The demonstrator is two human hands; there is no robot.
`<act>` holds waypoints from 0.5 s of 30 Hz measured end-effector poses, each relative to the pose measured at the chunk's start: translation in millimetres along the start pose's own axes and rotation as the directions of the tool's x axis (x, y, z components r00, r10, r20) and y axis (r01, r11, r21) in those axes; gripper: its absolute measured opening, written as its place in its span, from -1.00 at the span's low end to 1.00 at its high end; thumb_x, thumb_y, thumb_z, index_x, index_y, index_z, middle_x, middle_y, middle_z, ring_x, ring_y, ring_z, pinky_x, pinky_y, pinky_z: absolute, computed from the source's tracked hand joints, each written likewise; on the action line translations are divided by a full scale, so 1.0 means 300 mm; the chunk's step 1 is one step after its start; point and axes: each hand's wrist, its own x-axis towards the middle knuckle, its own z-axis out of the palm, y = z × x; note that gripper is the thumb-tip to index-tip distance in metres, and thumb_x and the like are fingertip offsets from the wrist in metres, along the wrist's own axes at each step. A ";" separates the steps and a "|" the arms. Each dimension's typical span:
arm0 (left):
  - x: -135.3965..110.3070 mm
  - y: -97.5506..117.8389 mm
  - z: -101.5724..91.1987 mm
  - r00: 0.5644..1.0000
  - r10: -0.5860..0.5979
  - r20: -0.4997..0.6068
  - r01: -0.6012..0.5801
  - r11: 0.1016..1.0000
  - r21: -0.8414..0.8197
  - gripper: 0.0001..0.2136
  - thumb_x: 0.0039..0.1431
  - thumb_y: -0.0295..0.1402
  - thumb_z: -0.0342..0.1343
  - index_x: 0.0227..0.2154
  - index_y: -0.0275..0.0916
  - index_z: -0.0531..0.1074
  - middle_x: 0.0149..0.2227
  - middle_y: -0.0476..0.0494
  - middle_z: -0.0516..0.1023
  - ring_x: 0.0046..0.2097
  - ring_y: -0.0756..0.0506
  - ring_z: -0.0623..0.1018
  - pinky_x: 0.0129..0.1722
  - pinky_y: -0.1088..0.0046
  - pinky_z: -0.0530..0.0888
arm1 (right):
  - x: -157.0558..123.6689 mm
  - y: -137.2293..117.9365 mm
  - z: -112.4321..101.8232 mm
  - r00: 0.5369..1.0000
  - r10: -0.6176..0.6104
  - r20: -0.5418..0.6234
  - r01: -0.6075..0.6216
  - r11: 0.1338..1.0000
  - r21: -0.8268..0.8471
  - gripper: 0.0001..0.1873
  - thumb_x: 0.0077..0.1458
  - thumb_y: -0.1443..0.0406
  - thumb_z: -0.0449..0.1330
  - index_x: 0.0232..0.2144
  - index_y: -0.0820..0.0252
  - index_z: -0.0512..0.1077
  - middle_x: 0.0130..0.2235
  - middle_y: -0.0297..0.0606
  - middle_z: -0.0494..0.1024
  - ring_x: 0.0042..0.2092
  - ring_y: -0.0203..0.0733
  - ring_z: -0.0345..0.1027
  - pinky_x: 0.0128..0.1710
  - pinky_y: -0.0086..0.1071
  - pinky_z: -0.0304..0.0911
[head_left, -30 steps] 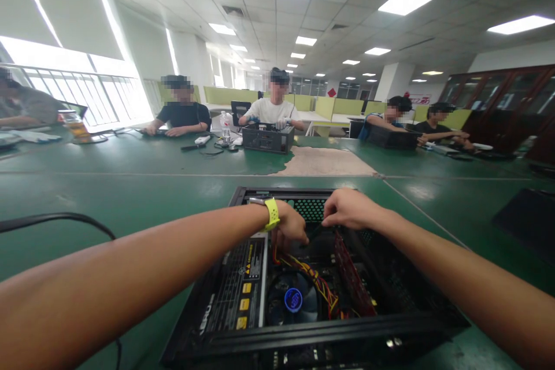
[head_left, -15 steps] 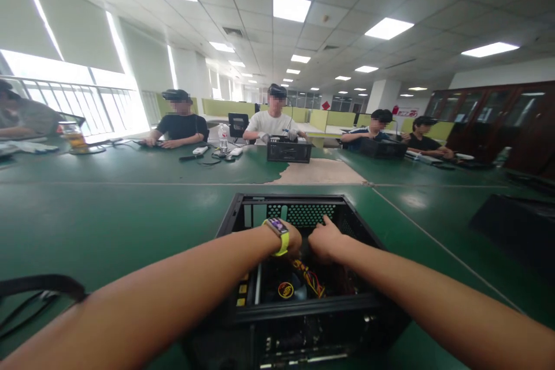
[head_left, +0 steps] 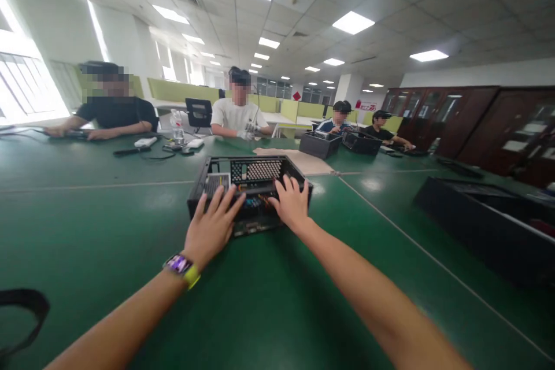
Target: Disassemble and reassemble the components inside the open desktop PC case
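A black computer case [head_left: 277,221] lies on the green table in front of me, its open side up. Through the opening show a grey power supply [head_left: 218,182], coloured wires and a perforated end wall [head_left: 255,170]. My left hand [head_left: 212,224], with a yellow-banded watch [head_left: 182,269] on its wrist, spreads its fingers over the near left rim. At the near right corner, my right hand [head_left: 292,202] lies with fingers stretched and apart over the edge. Both hands appear to touch the case without gripping anything.
Another dark computer case [head_left: 485,225] stands to my right. A black strap [head_left: 26,306] is at the left edge. Across the table [head_left: 108,219] several people sit near a plastic bottle [head_left: 177,127], cables and two more cases [head_left: 319,145].
The computer case has moved away from me across the table. My hands have come out of its interior onto its near rim, fingers spread. The view has shifted rightward.
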 end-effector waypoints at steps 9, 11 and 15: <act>-0.111 0.067 0.043 0.877 -0.063 0.477 0.241 0.915 -0.323 -0.62 0.15 -0.19 -0.03 0.02 -0.15 0.40 0.07 -0.18 0.42 0.11 -0.21 0.36 0.07 0.15 0.29 | -0.453 0.073 -0.234 0.818 -0.189 0.543 -0.039 0.924 0.380 -0.32 -0.04 -0.07 0.21 0.12 -0.05 0.30 0.09 -0.28 0.42 0.08 -0.01 0.29 0.09 -0.22 0.18; -0.241 -0.006 0.014 0.833 -0.104 0.543 0.325 0.887 -0.329 -0.62 0.17 -0.14 -0.05 -0.02 -0.13 0.42 0.02 -0.15 0.45 0.05 -0.19 0.40 0.02 0.18 0.35 | -0.581 0.295 -0.305 0.814 0.077 0.576 -0.266 0.931 0.251 -0.29 -0.02 -0.10 0.16 0.16 -0.06 0.24 0.16 -0.27 0.34 0.14 0.03 0.22 0.14 -0.15 0.13; -0.447 -0.200 -0.058 0.835 -0.235 0.498 0.424 0.851 -0.309 -0.58 0.11 0.00 -0.02 -0.07 -0.09 0.44 -0.02 -0.12 0.49 0.02 -0.21 0.43 0.04 0.15 0.36 | -0.629 0.812 -0.410 0.871 0.491 0.019 -0.487 0.868 -0.094 -0.02 -0.14 -0.21 0.15 0.13 0.41 0.28 0.12 0.17 0.32 0.14 0.25 0.18 0.14 -0.02 0.06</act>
